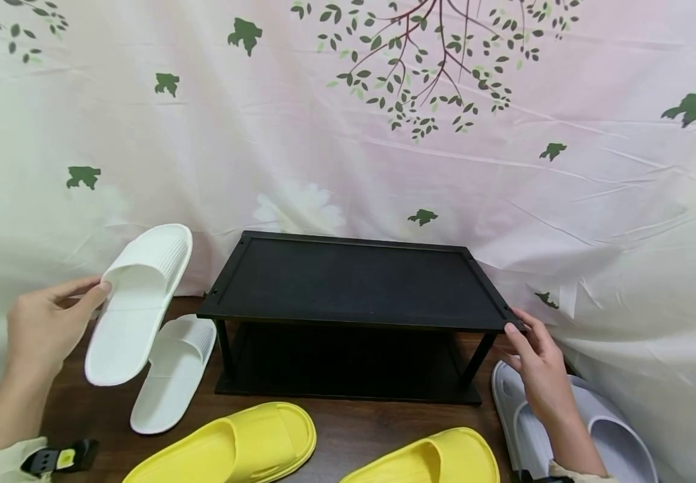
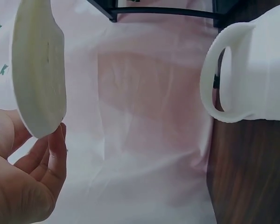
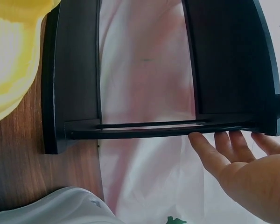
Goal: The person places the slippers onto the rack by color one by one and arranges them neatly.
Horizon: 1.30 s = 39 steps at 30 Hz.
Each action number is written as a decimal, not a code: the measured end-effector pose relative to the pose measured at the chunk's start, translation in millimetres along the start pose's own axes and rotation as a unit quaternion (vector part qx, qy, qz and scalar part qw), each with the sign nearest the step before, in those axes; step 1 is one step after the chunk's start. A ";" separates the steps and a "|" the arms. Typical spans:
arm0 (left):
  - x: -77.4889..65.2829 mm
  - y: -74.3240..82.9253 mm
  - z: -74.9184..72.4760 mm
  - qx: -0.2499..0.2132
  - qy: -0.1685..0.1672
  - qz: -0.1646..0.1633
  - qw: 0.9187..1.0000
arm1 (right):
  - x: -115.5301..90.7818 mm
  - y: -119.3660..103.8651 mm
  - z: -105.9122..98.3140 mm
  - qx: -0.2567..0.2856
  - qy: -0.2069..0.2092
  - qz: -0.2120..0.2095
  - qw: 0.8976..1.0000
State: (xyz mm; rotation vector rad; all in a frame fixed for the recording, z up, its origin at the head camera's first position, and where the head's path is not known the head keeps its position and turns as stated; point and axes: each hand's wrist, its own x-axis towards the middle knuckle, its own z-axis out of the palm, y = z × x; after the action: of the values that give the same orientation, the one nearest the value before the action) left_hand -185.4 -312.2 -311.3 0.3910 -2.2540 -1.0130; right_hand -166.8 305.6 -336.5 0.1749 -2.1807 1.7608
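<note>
In the head view my left hand (image 1: pixel 45 325) pinches a white slipper (image 1: pixel 136 308) by the side of its strap, thumb at the front. The slipper is held up with its toe pointing upward, left of a low two-tier black rack (image 1: pixel 354 282). Its mate, another white slipper (image 1: pixel 169 392), lies on the floor below it. My right hand (image 1: pixel 543 376) grips the front right corner of the rack's upper shelf, thumb on top and fingers under the edge; the right wrist view shows those fingers (image 3: pixel 233 147) beside the rack's end.
Two yellow slippers (image 1: pixel 269 439) lie on the dark wooden floor (image 1: pixel 335 429) in front of the rack. Grey slippers (image 1: pixel 622 436) stand at the right, partly behind my forearm. A patterned pale cloth (image 1: pixel 335 168) hangs behind everything.
</note>
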 end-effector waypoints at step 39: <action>13.9 52.8 13.0 -0.063 -0.073 0.051 0.994 | -1.4 -0.3 1.8 0.020 0.011 0.000 1.000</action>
State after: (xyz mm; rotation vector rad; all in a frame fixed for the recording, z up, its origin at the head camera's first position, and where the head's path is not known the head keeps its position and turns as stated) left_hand -205.1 -276.9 -272.3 0.1510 -2.2988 -1.1555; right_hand -165.8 303.6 -337.0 0.1655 -2.1310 1.7995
